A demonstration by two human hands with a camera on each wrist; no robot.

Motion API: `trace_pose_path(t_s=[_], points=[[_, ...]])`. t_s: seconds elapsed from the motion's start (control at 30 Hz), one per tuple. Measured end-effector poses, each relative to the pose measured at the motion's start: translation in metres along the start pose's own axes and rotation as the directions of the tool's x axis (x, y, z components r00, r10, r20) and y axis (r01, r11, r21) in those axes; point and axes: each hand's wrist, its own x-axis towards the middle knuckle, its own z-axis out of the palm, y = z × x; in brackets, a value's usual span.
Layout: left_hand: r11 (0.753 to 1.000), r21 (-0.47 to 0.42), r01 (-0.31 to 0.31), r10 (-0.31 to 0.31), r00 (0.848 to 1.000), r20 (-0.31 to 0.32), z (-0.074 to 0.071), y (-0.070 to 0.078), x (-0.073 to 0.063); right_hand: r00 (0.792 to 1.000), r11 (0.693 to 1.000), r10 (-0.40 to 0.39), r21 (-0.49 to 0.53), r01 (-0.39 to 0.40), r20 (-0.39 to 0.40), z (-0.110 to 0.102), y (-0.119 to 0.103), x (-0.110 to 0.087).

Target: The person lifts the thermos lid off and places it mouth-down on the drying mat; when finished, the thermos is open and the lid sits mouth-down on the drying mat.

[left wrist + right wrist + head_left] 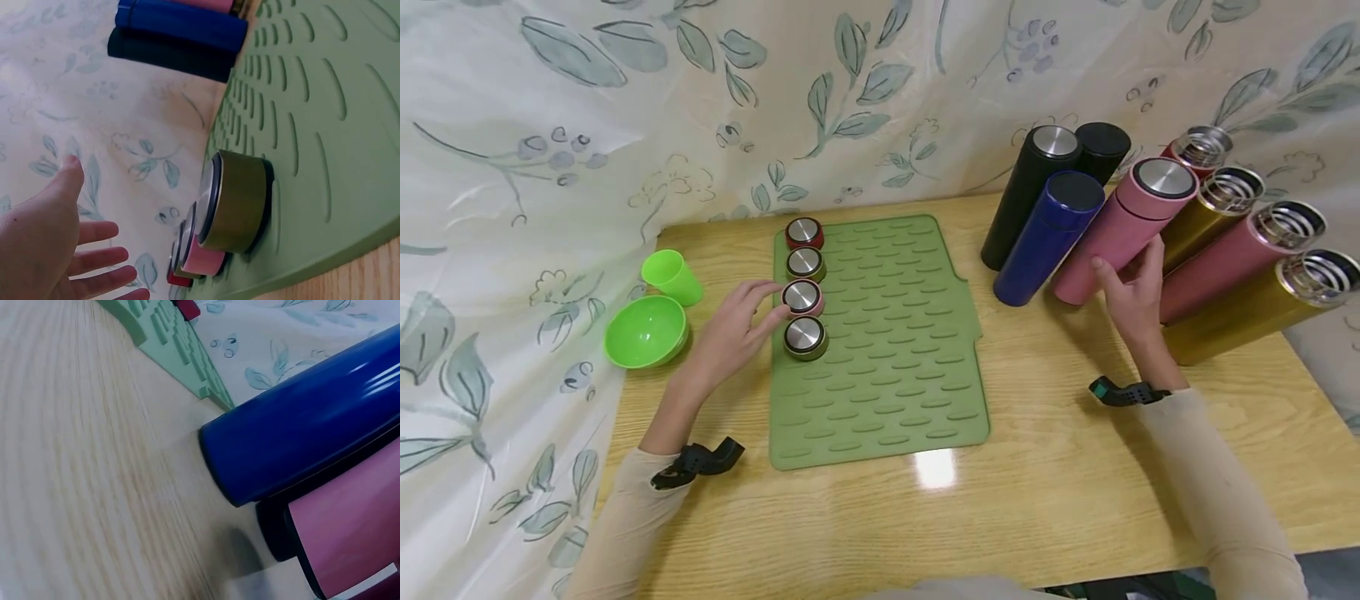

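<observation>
My right hand holds a pink thermos low on its body, thumb on the near side. That thermos has its silver-topped lid on; its lower end also shows in the right wrist view. My left hand is beside a row of thermos lids on the green mat. Its fingers are extended, fingertips close to the pink lid; the left wrist view shows them spread and holding nothing. The row also has a red lid, a gold lid and a nearer gold lid.
Left of the pink thermos stand a blue thermos and two black ones. To its right are several lidless thermoses, including a pink one and a gold one. A green bowl and green cup sit at the left.
</observation>
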Motion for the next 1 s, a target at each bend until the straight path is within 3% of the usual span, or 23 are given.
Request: trace_pose_path(t_s=[0.23,0.37,0.43,0.47,0.53,0.6,0.63,0.67,0.73,0.83,0.9,1.0], points=[[0.999,-0.016,-0.032,0.032,0.999,-0.004,-0.001,0.004,0.002,0.999,0.998,-0.035,-0.043,0.035,-0.008,-0.006,-0.020,-0.012],[0.986,-0.091,-0.139,0.138,0.990,-0.015,0.000,0.014,0.003,0.993,0.993,-0.113,0.045,0.112,0.018,-0.003,-0.033,-0.024],[0.963,-0.161,-0.218,0.216,0.976,-0.029,0.001,0.025,0.003,0.985,0.984,-0.157,0.094,0.151,0.064,0.003,-0.040,-0.029],[0.940,-0.228,-0.255,0.253,0.967,-0.036,0.001,0.032,0.003,0.979,0.979,-0.175,0.127,0.161,0.104,0.006,-0.042,-0.032],[0.867,-0.378,-0.325,0.329,0.943,-0.055,0.002,0.049,0.004,0.954,0.969,-0.201,0.189,0.160,0.222,0.015,-0.047,-0.037],[0.760,-0.519,-0.391,0.406,0.909,-0.090,0.004,0.071,0.005,0.900,0.962,-0.210,0.247,0.120,0.382,0.026,-0.052,-0.043],[0.700,-0.577,-0.421,0.447,0.888,-0.107,0.005,0.082,0.006,0.857,0.962,-0.211,0.253,0.098,0.469,0.032,-0.054,-0.046],[0.639,-0.625,-0.448,0.489,0.864,-0.120,0.006,0.094,0.006,0.808,0.966,-0.203,0.248,0.072,0.552,0.038,-0.056,-0.050],[0.547,-0.662,-0.513,0.582,0.801,-0.139,0.007,0.115,0.008,0.697,0.976,-0.177,0.213,0.036,0.695,0.049,-0.060,-0.056],[0.461,-0.660,-0.593,0.698,0.702,-0.144,0.010,0.138,0.009,0.544,0.986,-0.143,0.163,0.012,0.827,0.064,-0.067,-0.062],[0.422,-0.634,-0.648,0.752,0.641,-0.154,0.011,0.146,0.011,0.471,0.989,-0.133,0.144,0.012,0.872,0.071,-0.071,-0.063],[0.370,-0.596,-0.713,0.796,0.574,-0.192,0.012,0.152,0.012,0.388,0.990,-0.135,0.144,0.005,0.912,0.078,-0.077,-0.062]])
